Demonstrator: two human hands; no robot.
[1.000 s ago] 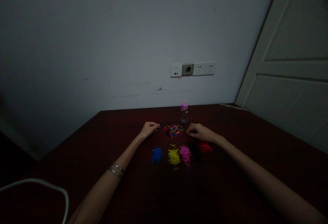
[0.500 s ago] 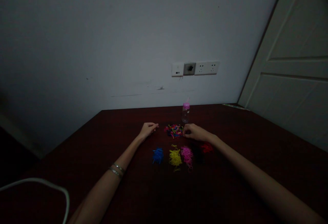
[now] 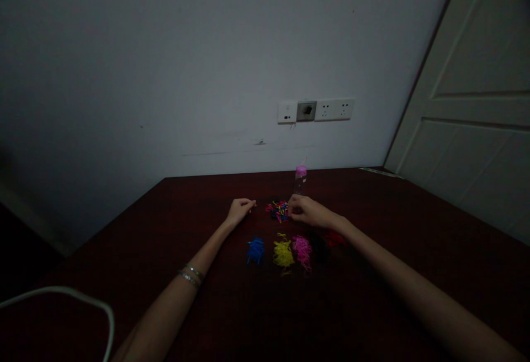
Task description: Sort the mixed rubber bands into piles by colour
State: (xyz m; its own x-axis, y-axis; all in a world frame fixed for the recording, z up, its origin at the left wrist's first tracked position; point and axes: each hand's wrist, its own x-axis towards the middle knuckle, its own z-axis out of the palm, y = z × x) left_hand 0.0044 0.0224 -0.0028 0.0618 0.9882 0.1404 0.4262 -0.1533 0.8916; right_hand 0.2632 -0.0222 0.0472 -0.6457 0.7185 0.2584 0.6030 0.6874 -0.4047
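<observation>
A mixed pile of small colored rubber bands (image 3: pixel 277 211) lies on the dark red-brown table. At its right edge is my right hand (image 3: pixel 304 209), fingers pinched together and covering part of the pile; whatever they grip is hidden. To the left of the pile rests my left hand (image 3: pixel 241 209), its fingers curled closed, and I cannot make out anything in them. Nearer to me are sorted heaps: blue bands (image 3: pixel 255 250), yellow bands (image 3: pixel 283 254), pink bands (image 3: pixel 302 251), black bands (image 3: pixel 318 247) and red bands (image 3: pixel 335 238), the red ones beside my right forearm.
Behind my right hand stands a clear bottle with a pink lid (image 3: pixel 300 179). A white cable (image 3: pixel 74 296) curves across the lower left. Wall sockets (image 3: pixel 325 110) are on the wall behind the table (image 3: pixel 199 191), and a pale door (image 3: pixel 476 102) is at the right.
My right hand has moved slightly left and up, farther over the mixed pile, covering more of it and the bottle's base. My left hand stays in place.
</observation>
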